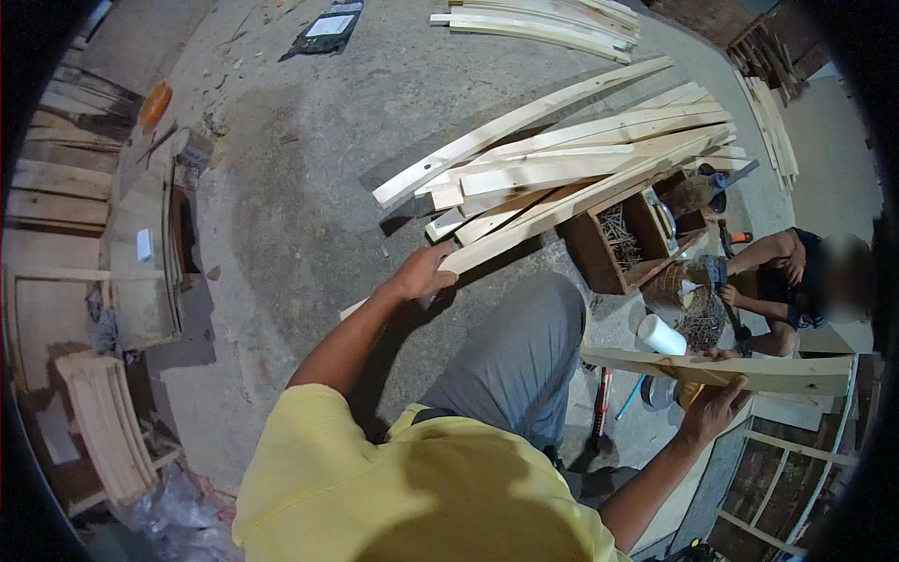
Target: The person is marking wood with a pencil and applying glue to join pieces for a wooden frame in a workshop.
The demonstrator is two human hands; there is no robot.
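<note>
My left hand [418,274] is closed round a long pale wooden plank [552,212] near its lower left end. The plank slants up to the right along the near side of a pile of boards [552,173]. On the right, my right hand [715,410] grips a shorter wooden board [796,375] from below, its fingers partly hidden behind the wood. Between my hands are my bent knee and a wooden box [599,248] of nails, which stands beyond the knee.
A person [782,281] crouches at the far right, beside a white cylinder [661,334] and loose nails [700,328]. A red-and-black tool [601,407] lies by my leg. More planks [543,28] lie at the back; stacked boards [108,421] stand at the left.
</note>
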